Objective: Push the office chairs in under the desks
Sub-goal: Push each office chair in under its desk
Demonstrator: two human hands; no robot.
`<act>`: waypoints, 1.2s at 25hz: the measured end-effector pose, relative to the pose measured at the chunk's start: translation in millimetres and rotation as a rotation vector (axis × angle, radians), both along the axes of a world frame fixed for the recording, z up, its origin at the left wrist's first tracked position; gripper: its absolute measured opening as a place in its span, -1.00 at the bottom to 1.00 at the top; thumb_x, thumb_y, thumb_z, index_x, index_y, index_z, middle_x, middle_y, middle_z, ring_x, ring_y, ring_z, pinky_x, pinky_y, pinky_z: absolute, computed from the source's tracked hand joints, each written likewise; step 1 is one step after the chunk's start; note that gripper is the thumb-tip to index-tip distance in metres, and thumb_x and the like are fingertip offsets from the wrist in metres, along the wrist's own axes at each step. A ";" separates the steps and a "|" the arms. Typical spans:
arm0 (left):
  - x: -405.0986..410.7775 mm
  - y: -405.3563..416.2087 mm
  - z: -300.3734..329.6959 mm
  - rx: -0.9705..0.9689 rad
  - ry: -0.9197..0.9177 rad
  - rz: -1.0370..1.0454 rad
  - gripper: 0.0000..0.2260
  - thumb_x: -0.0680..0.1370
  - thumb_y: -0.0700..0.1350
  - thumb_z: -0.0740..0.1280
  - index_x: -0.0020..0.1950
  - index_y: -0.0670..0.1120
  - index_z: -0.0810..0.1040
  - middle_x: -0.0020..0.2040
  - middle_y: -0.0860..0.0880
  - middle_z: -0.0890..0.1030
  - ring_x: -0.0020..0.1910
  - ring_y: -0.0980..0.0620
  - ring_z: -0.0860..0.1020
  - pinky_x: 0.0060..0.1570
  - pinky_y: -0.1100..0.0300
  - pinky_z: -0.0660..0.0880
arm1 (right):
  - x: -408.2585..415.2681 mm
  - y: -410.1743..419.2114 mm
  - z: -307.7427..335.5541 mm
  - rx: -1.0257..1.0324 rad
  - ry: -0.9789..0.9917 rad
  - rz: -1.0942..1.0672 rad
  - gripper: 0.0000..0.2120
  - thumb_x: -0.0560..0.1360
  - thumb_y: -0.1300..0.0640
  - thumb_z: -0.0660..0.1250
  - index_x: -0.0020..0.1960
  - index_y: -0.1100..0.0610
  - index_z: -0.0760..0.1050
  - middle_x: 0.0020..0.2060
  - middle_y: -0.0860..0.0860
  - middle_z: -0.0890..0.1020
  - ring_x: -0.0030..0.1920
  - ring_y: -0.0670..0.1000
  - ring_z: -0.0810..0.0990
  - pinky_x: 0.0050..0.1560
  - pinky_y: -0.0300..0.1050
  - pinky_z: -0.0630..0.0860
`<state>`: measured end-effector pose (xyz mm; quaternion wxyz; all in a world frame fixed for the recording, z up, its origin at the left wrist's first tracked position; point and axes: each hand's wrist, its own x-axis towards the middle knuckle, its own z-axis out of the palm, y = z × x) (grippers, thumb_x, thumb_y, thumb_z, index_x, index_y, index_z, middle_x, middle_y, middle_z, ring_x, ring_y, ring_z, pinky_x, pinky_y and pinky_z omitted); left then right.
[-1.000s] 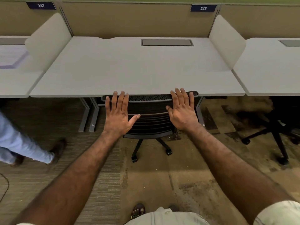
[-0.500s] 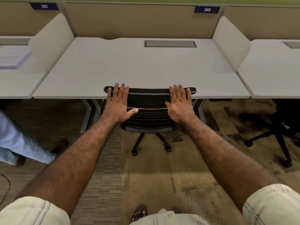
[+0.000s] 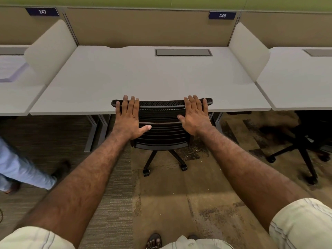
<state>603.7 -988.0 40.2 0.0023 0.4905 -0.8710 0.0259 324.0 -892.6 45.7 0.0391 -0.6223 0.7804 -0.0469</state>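
Pressing flat, both hands with fingers straight on chair backrest at desk.

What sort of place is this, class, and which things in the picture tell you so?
Most likely an open-plan office: a row of white desks split by low dividers, numbered signs on the back panel, and a wheeled black chair.

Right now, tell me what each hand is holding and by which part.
Nothing is gripped. The left hand and right hand lie flat, fingers straight, against the upper backrest of the black mesh office chair.
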 end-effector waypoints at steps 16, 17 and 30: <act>-61.5 151.1 -62.5 -0.007 0.301 -0.210 -0.02 0.62 0.38 0.23 0.72 -0.27 -0.07 0.74 -0.26 -0.13 0.74 -0.24 -0.14 0.71 -0.21 -0.05 | -1.3 161.4 -54.6 0.000 -0.034 -0.149 -0.14 0.72 -0.35 0.03 0.77 0.13 -0.24 0.75 0.06 -0.27 0.72 0.03 -0.35 0.71 0.23 -0.29; -64.2 156.9 -63.8 -0.006 0.316 -0.212 -0.03 0.62 0.39 0.22 0.72 -0.27 -0.06 0.74 -0.27 -0.12 0.74 -0.24 -0.13 0.71 -0.21 -0.05 | -3.4 168.5 -58.6 -0.009 -0.035 -0.151 -0.14 0.72 -0.35 0.04 0.77 0.13 -0.21 0.75 0.06 -0.24 0.73 0.03 -0.33 0.71 0.23 -0.29; -166.8 269.4 -107.2 0.116 0.206 -0.551 -0.05 0.63 0.48 -0.08 0.73 -0.24 -0.08 0.75 -0.24 -0.09 0.75 -0.15 -0.15 0.72 -0.14 -0.11 | -58.7 349.4 -99.6 -0.005 -0.126 -0.579 -0.14 0.71 -0.37 0.07 0.77 0.14 -0.10 0.77 0.06 -0.16 0.75 0.04 -0.24 0.71 0.23 -0.26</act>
